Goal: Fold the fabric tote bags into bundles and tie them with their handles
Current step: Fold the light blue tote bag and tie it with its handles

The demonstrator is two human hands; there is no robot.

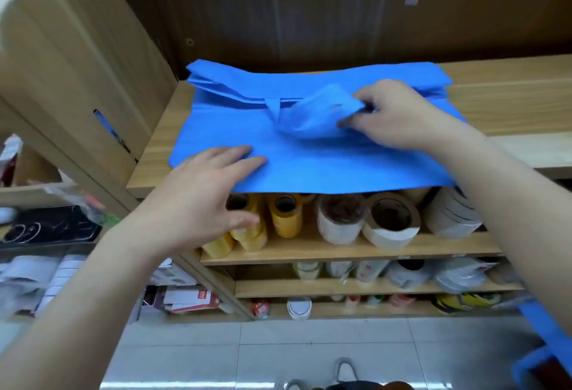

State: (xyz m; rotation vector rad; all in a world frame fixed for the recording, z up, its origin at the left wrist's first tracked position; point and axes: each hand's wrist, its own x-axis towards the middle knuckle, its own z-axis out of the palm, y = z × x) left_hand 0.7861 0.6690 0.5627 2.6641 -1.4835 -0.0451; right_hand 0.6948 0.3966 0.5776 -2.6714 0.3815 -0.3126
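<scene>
Left grip [201, 197], fingers straight, presses the near left edge of the flat blue fabric tote bag [309, 166] spread on the wooden bench [510, 104]; beyond it to the right, the right grip [399, 114] pinches a bunched fold [318, 114] of that bag.

Nothing here that you can read. Red label [202, 294] on the white box [185, 304], lower left: print too blurred to make out.
</scene>
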